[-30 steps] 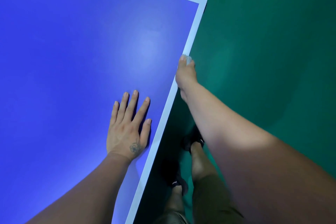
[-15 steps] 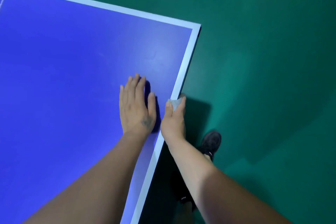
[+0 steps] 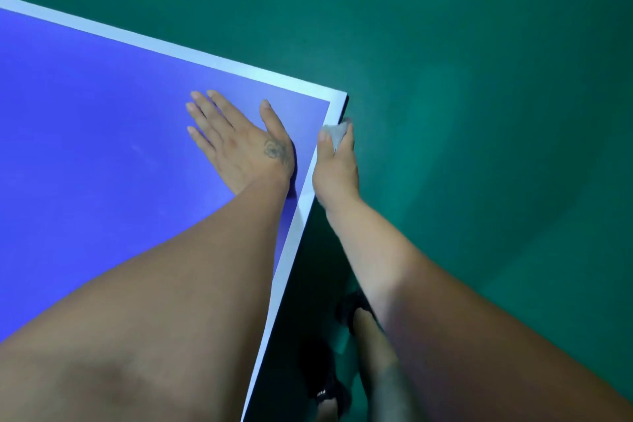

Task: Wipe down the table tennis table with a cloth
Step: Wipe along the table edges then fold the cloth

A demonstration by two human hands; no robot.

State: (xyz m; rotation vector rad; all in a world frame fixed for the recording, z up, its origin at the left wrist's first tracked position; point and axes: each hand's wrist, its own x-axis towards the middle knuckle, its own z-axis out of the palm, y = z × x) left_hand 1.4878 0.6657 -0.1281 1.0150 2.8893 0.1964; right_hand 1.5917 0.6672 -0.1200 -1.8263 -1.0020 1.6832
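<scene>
The blue table tennis table (image 3: pixel 102 134) with its white border line fills the left of the view, its corner at the upper middle. My left hand (image 3: pixel 239 144) lies flat on the blue top just inside that corner, fingers straight and spread. My right hand (image 3: pixel 335 164) grips a small pale grey cloth (image 3: pixel 335 134) between thumb and fingers and holds it against the table's right side edge, a little below the corner. Most of the cloth is hidden in the hand.
Green floor (image 3: pixel 479 113) surrounds the table on the far and right sides. My legs and dark shoes (image 3: pixel 325 384) stand on the floor beside the table's right edge at the bottom.
Both hands have moved along the right edge toward the table's corner, the cloth now just below it. My left hand's fingers have turned leftward and spread.
</scene>
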